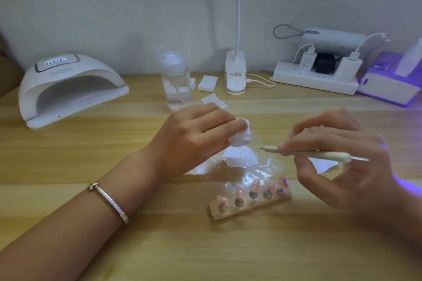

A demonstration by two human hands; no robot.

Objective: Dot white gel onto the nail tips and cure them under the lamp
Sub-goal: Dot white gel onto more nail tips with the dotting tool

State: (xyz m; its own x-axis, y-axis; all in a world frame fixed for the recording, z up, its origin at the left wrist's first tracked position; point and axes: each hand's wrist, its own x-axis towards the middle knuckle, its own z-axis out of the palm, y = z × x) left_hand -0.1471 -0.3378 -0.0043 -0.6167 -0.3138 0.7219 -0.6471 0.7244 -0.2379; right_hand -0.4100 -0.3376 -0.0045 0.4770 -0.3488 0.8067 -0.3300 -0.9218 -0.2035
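Note:
My left hand (194,137) grips a small white gel pot (241,136), tilted with its opening to the right, above a clear plastic sheet (258,172) with a white patch on it. My right hand (338,155) pinches a cream dotting pen (308,153), its metal tip pointing left, a short gap from the pot. In front of both hands a wooden holder strip (250,204) carries several pink nail tips (239,193) on round mounts. The white curing lamp (68,89) stands at the far left, its mouth facing me and its display lit.
A clear pump bottle (174,77) stands behind my left hand, with white wipe pads (207,83) beside it. A clip desk lamp (235,75), a power strip with chargers (317,75) and a purple-lit device (388,84) line the back right of the wooden table (91,258).

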